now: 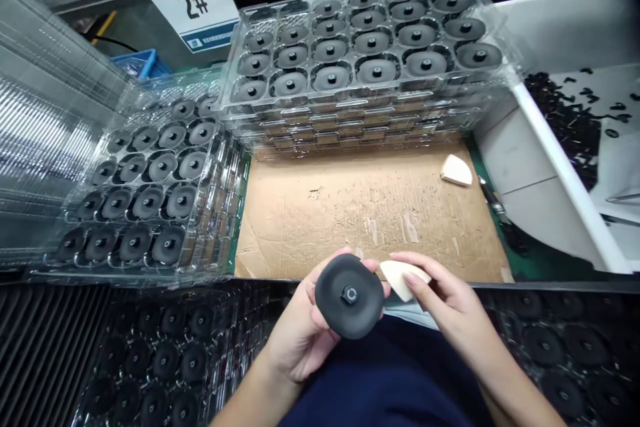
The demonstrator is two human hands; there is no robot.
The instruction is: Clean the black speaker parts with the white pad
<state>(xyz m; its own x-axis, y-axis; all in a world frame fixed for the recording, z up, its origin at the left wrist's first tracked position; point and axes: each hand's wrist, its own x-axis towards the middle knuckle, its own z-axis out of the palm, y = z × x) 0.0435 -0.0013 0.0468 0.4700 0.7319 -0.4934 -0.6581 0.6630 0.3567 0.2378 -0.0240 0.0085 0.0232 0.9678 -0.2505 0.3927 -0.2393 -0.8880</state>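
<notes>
Far left, I log a clear plastic tray (150, 272) of black discs. At center, my left-hand grip (300, 340) is closed on a black disc (349, 296), hub up, while my right-hand grip (450, 300) is closed on a cream foam wedge (403, 279) touching its rim. Further right, a second foam wedge (457, 170) lies on a cardboard sheet (370, 213), near a white bin (565, 173) of black scraps.
</notes>
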